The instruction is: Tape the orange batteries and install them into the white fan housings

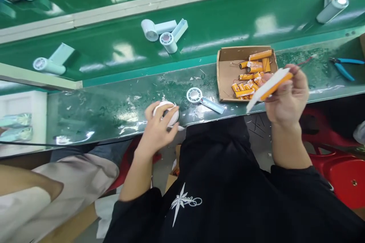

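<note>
**Belt and surface packed with parts**

Up on the green conveyor belt [228,22], white fan housings [164,32] sit paired, another [49,62] off to one side, one more [333,7] far along. On the surface [114,102], blue pliers [345,66] lie near the edge, and a lone fan shell [201,98] rests beside the cardboard box [225,72] of orange batteries [251,74]. Red stool [342,171] below.

Round pale pink-white fan head shell [168,113] sits at near edge of the green desk [108,102], mostly covered by fingers, only its top curve visible. Orange cylindrical battery [276,84] with white flat strip [265,88] alongside it is raised in the air, tilted, lower end toward bottom-left, thin red wire [305,61] trailing from upper end. Both well apart.
</note>
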A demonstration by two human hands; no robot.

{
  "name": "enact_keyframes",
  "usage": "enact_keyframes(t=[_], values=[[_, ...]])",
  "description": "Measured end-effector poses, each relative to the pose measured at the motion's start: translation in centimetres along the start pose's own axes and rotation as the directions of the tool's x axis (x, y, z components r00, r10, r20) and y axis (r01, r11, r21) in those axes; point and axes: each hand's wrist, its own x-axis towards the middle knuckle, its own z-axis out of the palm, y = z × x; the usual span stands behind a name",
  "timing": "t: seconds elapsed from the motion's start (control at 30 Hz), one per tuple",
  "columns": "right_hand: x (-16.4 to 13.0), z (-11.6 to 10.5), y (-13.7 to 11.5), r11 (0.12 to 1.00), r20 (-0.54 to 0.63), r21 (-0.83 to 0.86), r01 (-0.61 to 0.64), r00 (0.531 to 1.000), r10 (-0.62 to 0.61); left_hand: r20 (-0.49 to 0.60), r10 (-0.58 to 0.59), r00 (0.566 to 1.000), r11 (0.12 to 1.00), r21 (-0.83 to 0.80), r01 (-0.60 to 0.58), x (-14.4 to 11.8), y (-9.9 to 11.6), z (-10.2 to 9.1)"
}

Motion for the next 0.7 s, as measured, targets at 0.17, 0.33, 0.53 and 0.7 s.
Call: enact_keyframes(t=[0.17,0.33,0.53,0.7], values=[[-2.0,4.8,1.9,1.000,0.140,0.019,0.002,0.990,-0.005,0.008,0.087,0.996,0.983,-0.163,-0.085,8.0,1.6,5.1],[-3.2,4.8,2.3,0.993,0.168,-0.100,0.058,0.985,-0.040,0.101,0.132,0.986,0.931,-0.354,-0.088,11.1,1.3,7.8],[-3.1,3.9,3.0,0.870,0.300,-0.402,0.286,0.939,-0.170,0.135,0.122,0.983,0.943,-0.326,-0.072,11.1,1.3,7.9],[-3.4,4.0,4.0,0.775,0.381,-0.448,0.445,0.880,-0.285,0.167,0.129,0.977,0.943,-0.325,-0.070,11.5,1.4,7.7]])
